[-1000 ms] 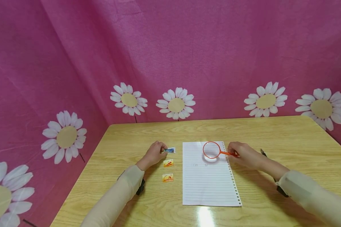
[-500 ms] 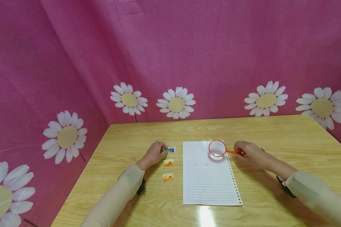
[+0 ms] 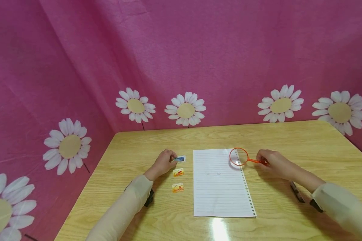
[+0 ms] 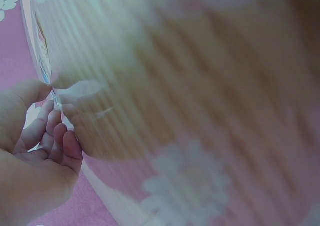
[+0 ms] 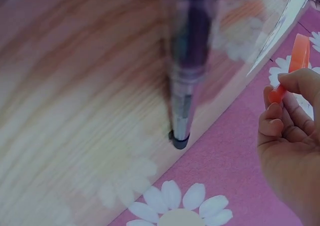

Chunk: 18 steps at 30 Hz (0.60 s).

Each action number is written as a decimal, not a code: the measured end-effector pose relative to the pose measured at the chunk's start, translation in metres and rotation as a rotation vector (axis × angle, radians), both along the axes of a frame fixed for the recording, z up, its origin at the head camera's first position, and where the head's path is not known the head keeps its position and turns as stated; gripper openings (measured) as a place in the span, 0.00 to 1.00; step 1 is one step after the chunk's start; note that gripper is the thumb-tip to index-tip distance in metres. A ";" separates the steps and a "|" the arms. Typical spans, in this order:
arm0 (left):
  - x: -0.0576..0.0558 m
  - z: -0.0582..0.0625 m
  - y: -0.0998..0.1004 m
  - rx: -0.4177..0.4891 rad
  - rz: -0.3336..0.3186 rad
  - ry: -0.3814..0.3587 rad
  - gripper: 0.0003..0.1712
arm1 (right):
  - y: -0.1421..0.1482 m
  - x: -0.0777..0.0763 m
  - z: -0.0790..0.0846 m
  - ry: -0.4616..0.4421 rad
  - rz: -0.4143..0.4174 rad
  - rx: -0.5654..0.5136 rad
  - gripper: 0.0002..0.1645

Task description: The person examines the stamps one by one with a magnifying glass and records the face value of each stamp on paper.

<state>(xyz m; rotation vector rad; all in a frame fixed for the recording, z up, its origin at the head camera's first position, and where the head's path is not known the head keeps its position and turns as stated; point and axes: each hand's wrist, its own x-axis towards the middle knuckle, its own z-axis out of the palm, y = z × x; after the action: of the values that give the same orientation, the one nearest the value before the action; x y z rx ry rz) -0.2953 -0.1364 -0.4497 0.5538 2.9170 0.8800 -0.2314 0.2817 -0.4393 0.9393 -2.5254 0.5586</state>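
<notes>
My left hand (image 3: 164, 163) pinches the left edge of a blue postage stamp (image 3: 181, 159) at the table; in the left wrist view the thumb and fingertips (image 4: 49, 88) meet at its edge. Two yellow-and-red stamps (image 3: 178, 172) lie in a column below it. My right hand (image 3: 274, 164) grips the handle of an orange-red magnifying glass (image 3: 253, 161). Its round lens hangs over the top right of a lined sheet of paper (image 3: 220, 197), across the punched edge. Faint pencilled numbers stand on the sheet. The right wrist view shows the handle (image 5: 298, 53) between thumb and curled fingers.
A dark pen (image 3: 297, 192) lies on the wooden table (image 3: 157, 214) beneath the right forearm; its clear barrel (image 5: 187, 76) looms close in the right wrist view. A pink curtain (image 3: 199, 50) with daisies hangs behind the table.
My right hand has drawn the magnifying glass rightward, from over the sheet toward its punched edge. More of the pen shows now. The left hand stays at the blue stamp.
</notes>
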 end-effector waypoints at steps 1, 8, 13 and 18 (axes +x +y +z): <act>0.000 0.000 0.000 -0.003 0.002 -0.003 0.05 | 0.001 0.001 0.000 0.004 -0.002 -0.002 0.19; -0.001 0.001 0.000 0.012 -0.002 0.000 0.05 | 0.011 0.005 -0.001 -0.004 -0.039 -0.005 0.19; 0.000 0.001 -0.001 0.010 -0.003 0.003 0.05 | 0.018 0.006 -0.002 -0.015 -0.051 -0.010 0.19; -0.001 0.000 -0.001 0.011 -0.006 0.004 0.05 | 0.024 0.008 -0.002 -0.023 -0.062 -0.006 0.19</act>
<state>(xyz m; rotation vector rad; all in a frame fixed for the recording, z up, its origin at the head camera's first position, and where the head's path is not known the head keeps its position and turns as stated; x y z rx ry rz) -0.2959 -0.1371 -0.4494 0.5659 2.9137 0.8954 -0.2235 0.3060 -0.4418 0.8544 -2.5617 0.5611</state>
